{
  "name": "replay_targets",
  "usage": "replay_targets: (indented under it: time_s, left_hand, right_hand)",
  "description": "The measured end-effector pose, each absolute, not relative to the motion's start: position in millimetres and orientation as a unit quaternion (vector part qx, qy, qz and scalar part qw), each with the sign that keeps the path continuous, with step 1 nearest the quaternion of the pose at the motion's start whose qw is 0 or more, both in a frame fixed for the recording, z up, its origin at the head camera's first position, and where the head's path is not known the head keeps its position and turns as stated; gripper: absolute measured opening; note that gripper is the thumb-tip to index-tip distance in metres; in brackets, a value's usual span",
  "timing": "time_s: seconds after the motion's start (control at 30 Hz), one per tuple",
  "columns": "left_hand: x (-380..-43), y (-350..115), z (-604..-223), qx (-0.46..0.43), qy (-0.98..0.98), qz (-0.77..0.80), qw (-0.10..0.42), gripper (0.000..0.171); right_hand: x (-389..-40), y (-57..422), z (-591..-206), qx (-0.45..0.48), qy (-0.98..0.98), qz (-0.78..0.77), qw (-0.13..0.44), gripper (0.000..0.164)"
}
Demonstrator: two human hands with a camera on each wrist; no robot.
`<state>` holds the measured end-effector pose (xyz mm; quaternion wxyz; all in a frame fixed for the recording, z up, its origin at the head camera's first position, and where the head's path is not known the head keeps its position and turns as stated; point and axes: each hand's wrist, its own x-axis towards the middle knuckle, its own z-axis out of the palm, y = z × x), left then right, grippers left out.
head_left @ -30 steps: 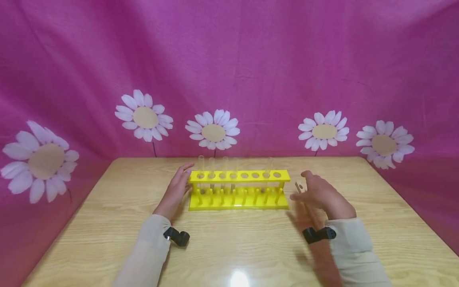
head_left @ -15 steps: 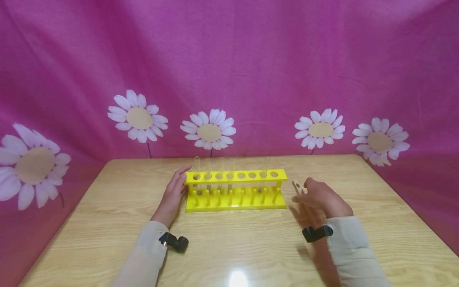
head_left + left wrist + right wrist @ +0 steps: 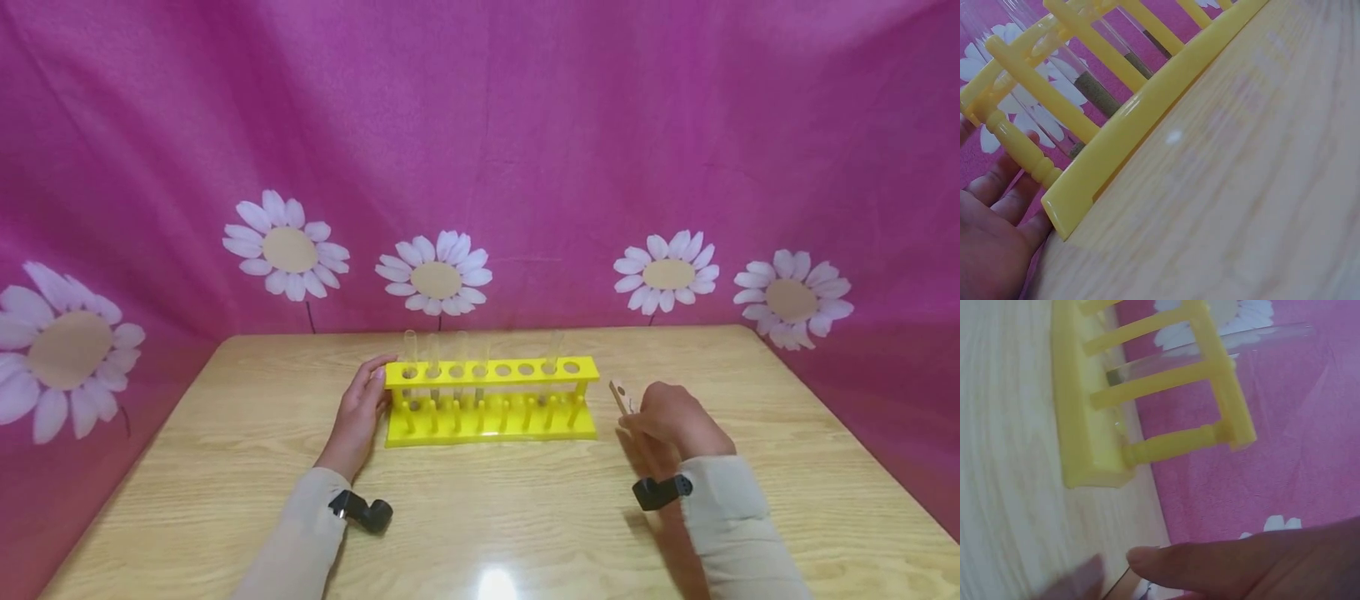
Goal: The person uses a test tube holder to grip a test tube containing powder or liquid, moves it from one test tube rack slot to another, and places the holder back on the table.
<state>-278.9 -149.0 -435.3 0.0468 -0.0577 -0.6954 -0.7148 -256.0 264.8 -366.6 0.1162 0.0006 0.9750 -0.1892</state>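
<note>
Rack (image 3: pixel 492 372) of test tubes (image 3: pixel 410 346), upright between left hand (image 3: pixel 357 419), relaxed against its end, and right hand (image 3: pixel 672 417), newly closed in to an apparent pinch on a wooden stick (image 3: pixel 618 398) jutting forward, so now likely under control.

Yellow rack (image 3: pixel 514 380): no lettering or numbers could be read on the top bar, posts or base.
Glass tubes (image 3: pixel 410 345): no graduations or labels could be made out; the glass showed too faintly to tell.
Wooden holder (image 3: pixel 618 397): no mark could be read, partly hidden.
Black wrist cameras (image 3: pixel 367 510): no brand was legible.
Purple cloth (image 3: pixel 540 125): no words could be read.
</note>
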Motion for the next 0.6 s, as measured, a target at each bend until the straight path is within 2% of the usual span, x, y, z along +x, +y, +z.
replay_targets:
  time_s: [0.37,0.6]
  left_hand:
    - [-278,-148,-439,-0.047,-0.696,-0.715,0.048,0.049]
    - [-278,-147,-437,-0.039,-0.699,-0.712,0.048,0.053]
  right_hand:
    - [-260,261,-379,0.019,0.984,-0.167,0.061,0.023]
    - [-263,259,-378,0.023,0.99,-0.132,0.041,0.026]
